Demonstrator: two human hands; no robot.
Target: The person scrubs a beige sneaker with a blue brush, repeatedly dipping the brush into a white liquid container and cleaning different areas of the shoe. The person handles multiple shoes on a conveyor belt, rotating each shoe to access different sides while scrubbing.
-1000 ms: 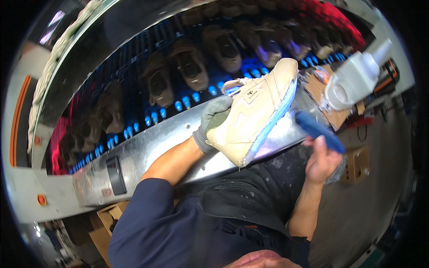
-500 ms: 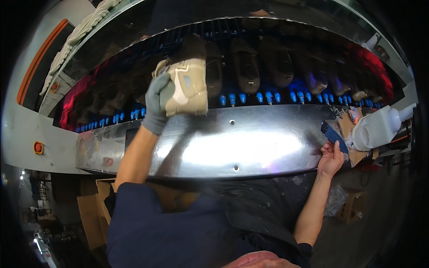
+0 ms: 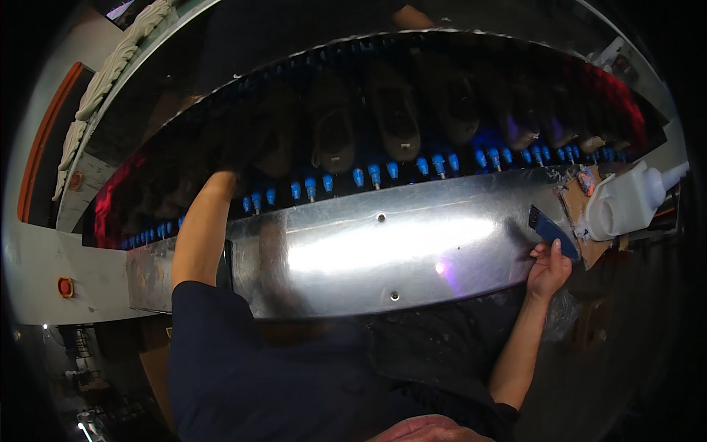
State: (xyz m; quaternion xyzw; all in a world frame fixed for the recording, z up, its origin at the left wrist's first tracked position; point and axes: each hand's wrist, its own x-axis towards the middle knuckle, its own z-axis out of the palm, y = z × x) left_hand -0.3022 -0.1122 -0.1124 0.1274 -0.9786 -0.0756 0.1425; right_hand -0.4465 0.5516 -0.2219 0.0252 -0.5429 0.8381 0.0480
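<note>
My left forearm [image 3: 199, 236] reaches up over the shiny metal panel [image 3: 383, 250] into a dark machine opening. My left hand [image 3: 239, 158] is lost in the shadow there, and I cannot make out what it holds. Several beige shoes [image 3: 398, 118] stand in a row inside, above a line of blue pegs [image 3: 375, 175]. My right hand [image 3: 549, 269] rests at the panel's right end, closed on a flat blue brush [image 3: 551, 228] that points up and to the left.
A white plastic jug [image 3: 626, 202] stands on a cardboard-covered surface [image 3: 578, 214] just right of the brush. A red button [image 3: 65, 286] sits on the pale housing at the left. Cardboard boxes [image 3: 158, 376] stand low on the left.
My left hand carried a beige shoe from the right across to the left and up into the dark opening. My right hand kept the blue brush near the panel's right end.
</note>
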